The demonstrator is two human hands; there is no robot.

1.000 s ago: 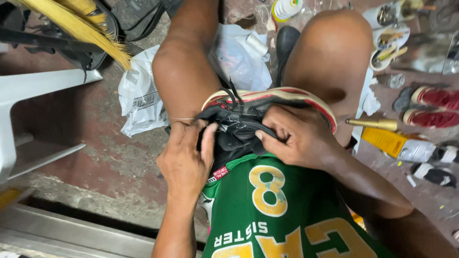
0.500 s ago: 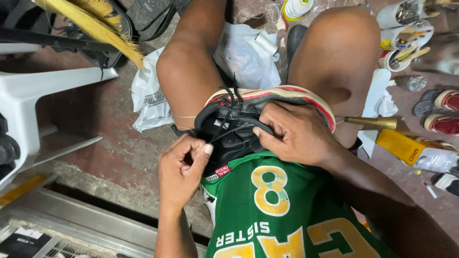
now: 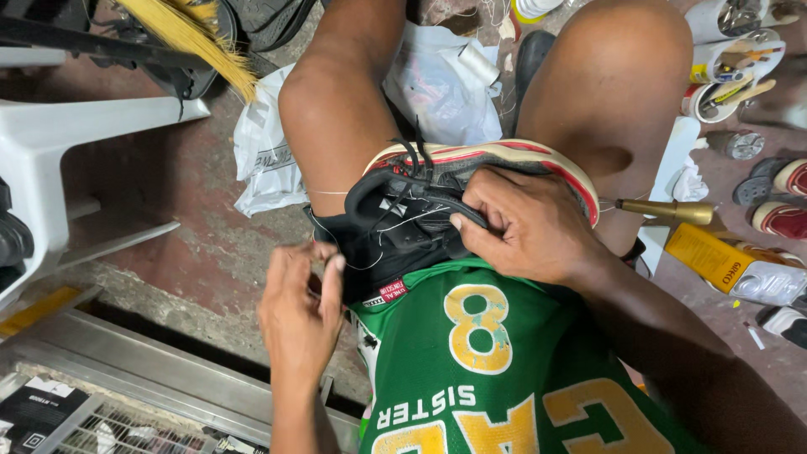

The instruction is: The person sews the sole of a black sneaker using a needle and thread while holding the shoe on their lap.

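A black sneaker (image 3: pixel 403 223) with a cream and red sole lies on its side between my bare knees. My right hand (image 3: pixel 525 227) presses down on its upper, thumb on the black laces. My left hand (image 3: pixel 298 307) is off to the left of the shoe, fingertips pinched on a thin white thread (image 3: pixel 328 192) that runs back to the sneaker across my left thigh. A green jersey (image 3: pixel 496 370) with yellow print covers my lap below the shoe.
White plastic bags (image 3: pixel 269 151) lie on the floor past my knees. A brass-handled tool (image 3: pixel 668 210) and a yellow glue bottle (image 3: pixel 735 269) sit at the right, with cups of tools (image 3: pixel 731 71) and red shoes (image 3: pixel 777 197). A white plastic chair (image 3: pixel 50 143) stands left.
My left hand has come off the sneaker and drawn away to the lower left, pulling the thread out. My right hand stays on the shoe.
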